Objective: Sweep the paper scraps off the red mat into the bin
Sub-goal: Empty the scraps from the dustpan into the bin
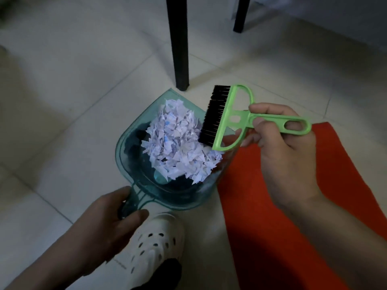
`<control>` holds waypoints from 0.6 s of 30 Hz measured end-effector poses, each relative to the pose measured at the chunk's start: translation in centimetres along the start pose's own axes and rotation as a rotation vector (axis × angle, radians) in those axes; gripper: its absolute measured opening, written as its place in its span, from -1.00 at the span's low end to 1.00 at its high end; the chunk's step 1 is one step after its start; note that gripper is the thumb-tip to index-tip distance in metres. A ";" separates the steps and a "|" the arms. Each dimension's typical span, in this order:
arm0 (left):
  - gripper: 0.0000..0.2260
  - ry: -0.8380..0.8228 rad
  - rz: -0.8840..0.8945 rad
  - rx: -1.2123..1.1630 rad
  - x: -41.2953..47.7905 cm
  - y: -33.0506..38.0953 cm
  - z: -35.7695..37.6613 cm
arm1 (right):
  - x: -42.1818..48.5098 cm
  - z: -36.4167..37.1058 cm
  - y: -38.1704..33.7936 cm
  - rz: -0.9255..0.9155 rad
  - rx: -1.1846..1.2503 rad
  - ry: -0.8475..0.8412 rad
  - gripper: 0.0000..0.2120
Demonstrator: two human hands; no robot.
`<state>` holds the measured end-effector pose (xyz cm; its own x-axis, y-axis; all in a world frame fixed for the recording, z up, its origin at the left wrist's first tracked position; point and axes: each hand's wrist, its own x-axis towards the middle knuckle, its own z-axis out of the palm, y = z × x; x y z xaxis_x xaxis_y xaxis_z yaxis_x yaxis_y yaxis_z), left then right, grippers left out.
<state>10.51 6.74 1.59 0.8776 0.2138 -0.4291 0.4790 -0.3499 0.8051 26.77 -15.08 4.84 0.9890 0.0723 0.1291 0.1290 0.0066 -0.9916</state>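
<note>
Gripping the handle of the dustpan (125, 155), the left hand (109, 214) holds it just beside the left edge of the red mat (272, 227). Paper scraps (178, 145) lie heaped inside (bristles at their right side), and the right hand (284, 155) curls round the brush (228, 118).

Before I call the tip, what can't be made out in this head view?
Head view:
The bin: not clearly seen; only a dark round shape shows through the translucent dustpan, under the paper scraps.
The red mat: cut off by the right and bottom edges, partly covered by the right hand holding the green brush; leftover scraps cannot be ruled out.
The dustpan grip: wrapped by the left hand.
</note>
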 end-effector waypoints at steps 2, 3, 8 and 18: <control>-0.80 0.045 -0.061 0.011 0.1 -0.5 -1.1 | 0.3 1.5 0.7 0.024 0.030 0.000 -0.85; -0.78 0.063 -0.085 0.019 0.1 -0.8 -1.5 | 0.5 2.2 1.0 0.040 0.050 0.001 -0.85; -0.75 0.139 -0.136 0.092 0.1 -1.4 -2.7 | 0.9 5.8 2.6 0.177 0.170 0.024 -0.87; -0.73 0.109 -0.189 0.119 0.7 -3.0 -2.9 | -0.2 13.3 4.1 0.396 0.266 -0.122 -0.85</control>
<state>9.67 10.56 0.07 0.7674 0.3807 -0.5159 0.6396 -0.3977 0.6578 26.08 -1.79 0.75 0.9406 0.2366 -0.2435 -0.2939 0.2084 -0.9328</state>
